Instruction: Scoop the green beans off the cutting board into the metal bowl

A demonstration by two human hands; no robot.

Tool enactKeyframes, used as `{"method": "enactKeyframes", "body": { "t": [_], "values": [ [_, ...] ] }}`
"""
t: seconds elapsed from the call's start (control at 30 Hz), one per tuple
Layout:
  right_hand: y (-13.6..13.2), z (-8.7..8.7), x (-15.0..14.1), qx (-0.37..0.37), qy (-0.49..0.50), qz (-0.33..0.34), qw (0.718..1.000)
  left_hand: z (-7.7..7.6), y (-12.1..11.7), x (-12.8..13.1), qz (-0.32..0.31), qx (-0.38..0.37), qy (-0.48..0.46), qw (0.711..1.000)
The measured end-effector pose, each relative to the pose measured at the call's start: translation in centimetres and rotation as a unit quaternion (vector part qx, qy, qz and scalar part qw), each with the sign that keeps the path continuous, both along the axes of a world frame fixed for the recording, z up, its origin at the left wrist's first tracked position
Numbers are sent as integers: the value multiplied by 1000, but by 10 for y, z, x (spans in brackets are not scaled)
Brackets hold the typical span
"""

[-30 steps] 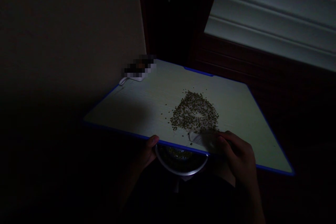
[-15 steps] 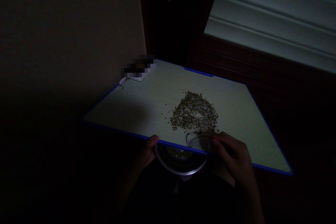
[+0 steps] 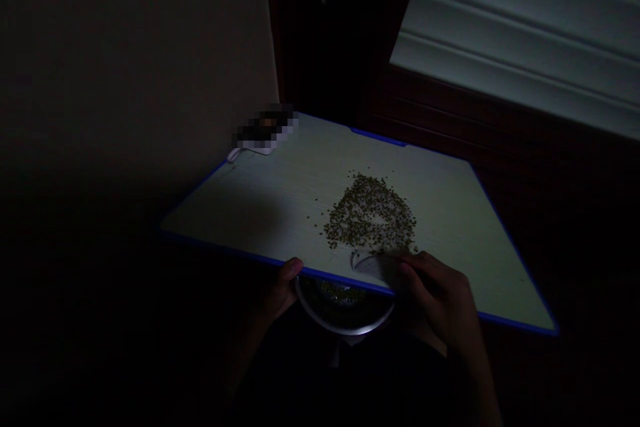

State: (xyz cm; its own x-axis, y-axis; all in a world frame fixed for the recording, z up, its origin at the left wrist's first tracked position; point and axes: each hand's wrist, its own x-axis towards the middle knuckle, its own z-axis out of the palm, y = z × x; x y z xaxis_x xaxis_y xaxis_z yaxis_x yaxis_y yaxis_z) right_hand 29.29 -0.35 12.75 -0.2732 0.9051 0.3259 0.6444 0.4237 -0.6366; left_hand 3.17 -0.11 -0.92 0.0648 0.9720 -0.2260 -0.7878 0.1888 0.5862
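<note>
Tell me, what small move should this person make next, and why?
Probably push the clear plastic scraper in the right hand gently into the seeds: its edge sits at the pile's near side on the board, and a metal bowl sits just below the board's edge.

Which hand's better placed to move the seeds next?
Right, probably. The right hand holds a clear scraper at the near edge of the seed pile. The left hand grips the edge of the board above the metal bowl, further from the seeds.

Small olive-green seeds (image 3: pixel 353 213) in a loose, hollow-centred heap
</note>
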Motion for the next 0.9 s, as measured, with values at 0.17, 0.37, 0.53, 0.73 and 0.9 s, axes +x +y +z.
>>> {"method": "enactKeyframes", "body": {
  "t": [0.17, 0.37, 0.53, 0.73, 0.9],
  "values": [
    [0, -8, 1, 10, 5, -103, 995, -9, 0, -1, 3, -24, 13, 1000],
    [-2, -4, 0, 8, 35, -85, 996, -2, 1, 0, 9, -25, 19, 999],
    [-2, -1, -3, 4, 23, -14, 1000, 7, 1, 3, 9, -14, 7, 1000],
    [-1, -7, 0, 7, 31, -117, 993, -5, 1, -1, 5, -27, 6, 1000],
    [-2, -6, 0, 16, 29, -103, 994, -6, 1, -1, 11, -52, 1, 999]
  ]
}}
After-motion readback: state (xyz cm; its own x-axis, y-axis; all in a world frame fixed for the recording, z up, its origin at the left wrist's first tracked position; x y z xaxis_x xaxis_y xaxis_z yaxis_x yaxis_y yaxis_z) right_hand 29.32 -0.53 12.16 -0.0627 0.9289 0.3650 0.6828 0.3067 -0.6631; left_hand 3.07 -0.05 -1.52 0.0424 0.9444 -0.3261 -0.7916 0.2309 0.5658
